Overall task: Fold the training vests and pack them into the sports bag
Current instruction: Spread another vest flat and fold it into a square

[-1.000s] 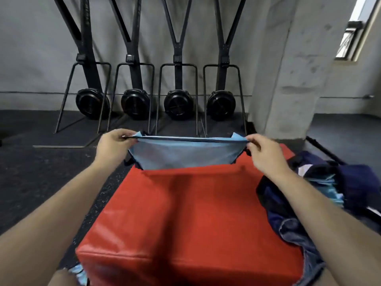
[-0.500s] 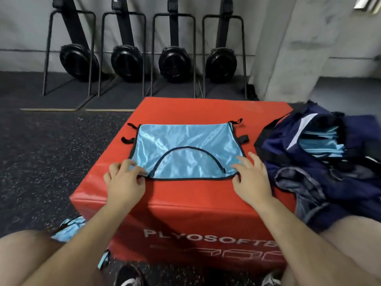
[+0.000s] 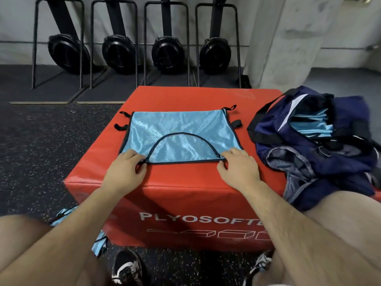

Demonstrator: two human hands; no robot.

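A shiny light-blue training vest point(image 3: 181, 135) with black trim lies flat on top of the red plyo box point(image 3: 185, 98), its neck opening facing me. My left hand point(image 3: 125, 172) pinches the near left corner of the vest between thumb and fingers. My right hand point(image 3: 239, 168) pinches the near right corner the same way. To the right, a navy sports bag point(image 3: 317, 153) sits open on the box's right side, with several folded blue vests point(image 3: 311, 124) showing inside.
More blue vest fabric point(image 3: 99, 242) lies on the dark speckled floor by my left leg. Black machines on metal stands point(image 3: 167, 52) line the back wall. A concrete pillar point(image 3: 288, 42) rises behind the box. My shoes show below the box.
The vest went from held up and stretched between both hands to lying flat on the box. Since then both hands have curled onto its near corners.
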